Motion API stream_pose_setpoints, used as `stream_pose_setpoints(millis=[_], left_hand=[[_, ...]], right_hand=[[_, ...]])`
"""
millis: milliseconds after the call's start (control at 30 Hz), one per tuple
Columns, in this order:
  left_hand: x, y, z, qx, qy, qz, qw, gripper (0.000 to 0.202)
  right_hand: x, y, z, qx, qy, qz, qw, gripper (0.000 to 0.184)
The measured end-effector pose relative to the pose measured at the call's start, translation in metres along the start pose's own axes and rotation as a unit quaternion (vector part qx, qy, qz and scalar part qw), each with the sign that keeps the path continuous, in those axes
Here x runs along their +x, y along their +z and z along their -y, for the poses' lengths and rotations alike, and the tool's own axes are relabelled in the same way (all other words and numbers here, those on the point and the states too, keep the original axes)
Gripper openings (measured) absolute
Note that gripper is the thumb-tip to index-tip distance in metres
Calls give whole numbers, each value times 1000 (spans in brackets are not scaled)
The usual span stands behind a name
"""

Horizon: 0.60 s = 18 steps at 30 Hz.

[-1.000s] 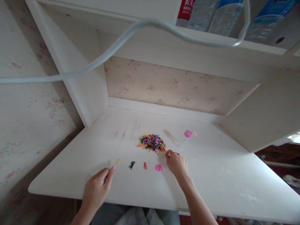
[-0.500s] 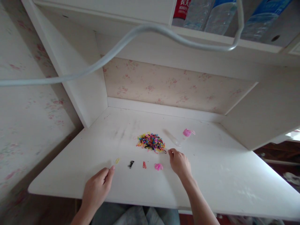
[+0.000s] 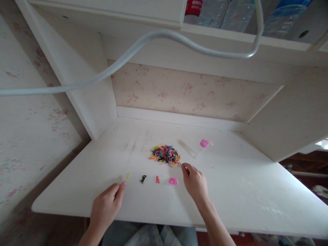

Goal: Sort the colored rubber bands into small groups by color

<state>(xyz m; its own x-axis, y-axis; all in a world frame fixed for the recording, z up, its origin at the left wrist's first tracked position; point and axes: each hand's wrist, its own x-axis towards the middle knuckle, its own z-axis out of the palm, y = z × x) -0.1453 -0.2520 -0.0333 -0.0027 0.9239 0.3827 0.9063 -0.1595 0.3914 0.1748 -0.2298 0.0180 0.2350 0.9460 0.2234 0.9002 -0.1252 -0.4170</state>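
Note:
A heap of small coloured rubber bands (image 3: 165, 154) lies mid-desk. At its right front edge my right hand (image 3: 195, 181) is closed in a pinch, a small dark rubber band (image 3: 180, 165) at its fingertips. My left hand (image 3: 107, 202) is closed near the front, thumb pressed to the curled fingers; whatever they hold is hidden. Just beyond its thumb tip lie yellow rubber bands (image 3: 128, 175). Continuing rightward in a row are black bands (image 3: 142, 179), red bands (image 3: 157, 179) and a pink bunch (image 3: 173, 181).
Behind my right hand lie a clear plastic tube (image 3: 192, 154) and a pink-topped item (image 3: 204, 143) with a loop. The white desk (image 3: 243, 191) is bounded by side panels and a back wall. A pale cable (image 3: 164, 33) crosses above; bottles (image 3: 212, 13) stand on the shelf.
My right hand has shifted slightly left, its fingertips meeting the dark band at the heap's edge. My left hand has stayed almost still. The view has tilted a little.

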Motion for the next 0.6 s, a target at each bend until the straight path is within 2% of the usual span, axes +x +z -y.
stream_pose_setpoints(millis=[267,600], left_hand=[[0,0,-2,15,16,-4,1000,44],[-2,0,0,23,24,-12,999,45]], right_hand=[[-41,25,41,-8,-123,21,992,29],[-52,38,55,-76,-172,44,981,20]])
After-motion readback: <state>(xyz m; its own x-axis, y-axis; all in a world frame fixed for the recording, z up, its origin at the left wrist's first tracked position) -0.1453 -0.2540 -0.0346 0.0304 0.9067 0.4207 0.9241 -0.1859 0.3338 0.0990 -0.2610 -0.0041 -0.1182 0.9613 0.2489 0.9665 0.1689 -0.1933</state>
